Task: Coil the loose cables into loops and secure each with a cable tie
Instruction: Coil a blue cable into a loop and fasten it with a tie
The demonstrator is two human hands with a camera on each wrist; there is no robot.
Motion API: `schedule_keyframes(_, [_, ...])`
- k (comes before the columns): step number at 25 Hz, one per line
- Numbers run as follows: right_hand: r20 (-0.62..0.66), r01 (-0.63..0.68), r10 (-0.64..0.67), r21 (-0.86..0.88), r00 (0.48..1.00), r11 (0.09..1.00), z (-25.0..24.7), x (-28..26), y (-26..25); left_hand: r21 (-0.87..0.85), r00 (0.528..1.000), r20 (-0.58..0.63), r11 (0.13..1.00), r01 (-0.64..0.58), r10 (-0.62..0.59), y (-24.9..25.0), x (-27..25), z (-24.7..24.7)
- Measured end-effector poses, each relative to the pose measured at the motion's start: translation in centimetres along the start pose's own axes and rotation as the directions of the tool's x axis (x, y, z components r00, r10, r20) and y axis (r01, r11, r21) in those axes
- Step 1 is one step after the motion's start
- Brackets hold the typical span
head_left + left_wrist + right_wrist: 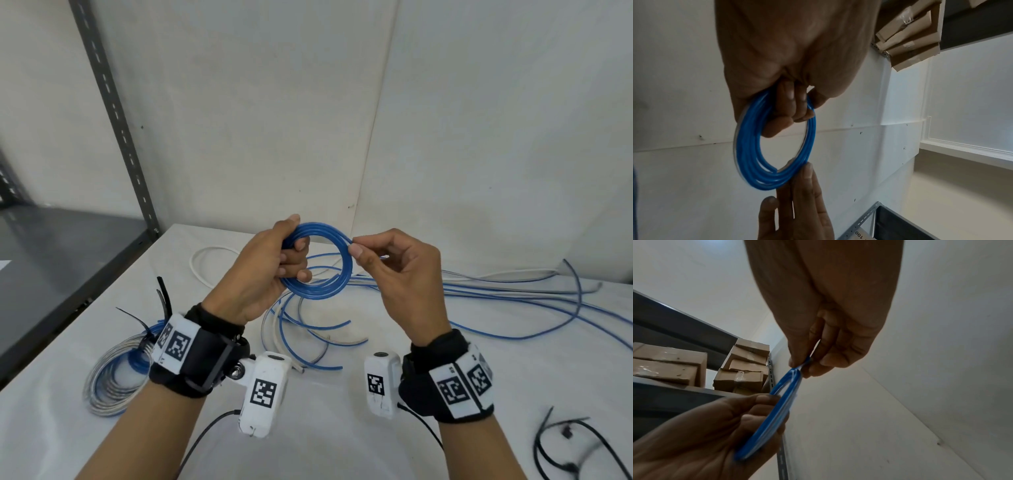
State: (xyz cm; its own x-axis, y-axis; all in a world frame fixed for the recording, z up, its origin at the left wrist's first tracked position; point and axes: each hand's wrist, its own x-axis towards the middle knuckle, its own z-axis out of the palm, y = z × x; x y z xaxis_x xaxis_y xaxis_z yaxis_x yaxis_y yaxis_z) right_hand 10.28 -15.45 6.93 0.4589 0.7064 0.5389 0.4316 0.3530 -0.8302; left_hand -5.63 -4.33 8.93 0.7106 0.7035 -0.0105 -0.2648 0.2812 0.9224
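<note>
Blue coil (317,262): several turns of thin blue cable, held up in the air at centre frame in the head view, above the desk (342,428) and not touching it. Turns lie close together, near-round loop.

Left hand (260,270): fingers curled through the loop, thumb on top, grip wrapped round the bundled turns on the loop's left side. Left-wrist view confirms it: fingers (795,104) pass inside the ring and clamp the strands against the palm.

Right hand (400,274): narrow pinch grip, thumb and forefinger closed on the strands at the loop's upper right. Right-wrist view shows the fingertips (797,363) nipped on the blue strands; whether this is the free end or a full turn cannot be told.

Handling (judgement): cable looks light, smooth and springy. Turns will likely fan apart if the left grip loosens. Best hold is across all turns at one spot, as the left hand has it; the tie should go on just beside that spot so the bundle stays gathered. Surface probably slippery, so pinch firmly.

Outward: loose blue cables (496,298) trail from centre to the right edge of the desk, with a white cable (202,270) left of centre. Finished coil (116,380) with a black tie lies at lower left. Black cable ties (565,445) lie at lower right. Grey shelf (61,260) at left edge.
</note>
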Motion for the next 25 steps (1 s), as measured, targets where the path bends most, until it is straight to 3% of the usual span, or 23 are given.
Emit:
schedule_keyframes(6, [0.015,-0.076,0.074,0.189,0.997,0.979,1.6,-0.6,-0.2,-0.188,1.000,-0.004,0.982,-0.005,0.004,-0.2,0.4,-0.4])
schedule_keyframes(10, [-0.068,-0.099,0.135,0.384,0.989,0.918,3.0,-1.2,-0.8,-0.316,1.000,0.000,0.949,-0.006,0.007,-0.5,0.4,0.1])
schedule_keyframes(14, [-0.189,-0.032,0.102,0.341,0.977,0.939,4.2,-1.6,-1.1,-0.343,1.000,-0.015,0.939,-0.028,0.024,-0.5,0.5,0.2])
schedule_keyframes(19, [-0.105,-0.093,0.132,0.312,0.986,0.946,4.4,-1.7,-1.0,-0.386,0.999,-0.027,0.921,-0.040,0.033,-0.7,0.6,-0.1])
schedule_keyframes(22, [-0.046,-0.089,0.107,0.294,0.993,0.952,2.6,-1.0,-0.8,-0.225,1.000,0.008,0.974,-0.008,0.010,-0.6,0.5,-0.3])
schedule_keyframes(25, [0.187,-0.111,0.069,0.226,0.980,0.968,0.0,-0.4,-0.5,0.144,0.992,0.094,0.987,0.073,-0.087,-0.4,0.2,-0.4])
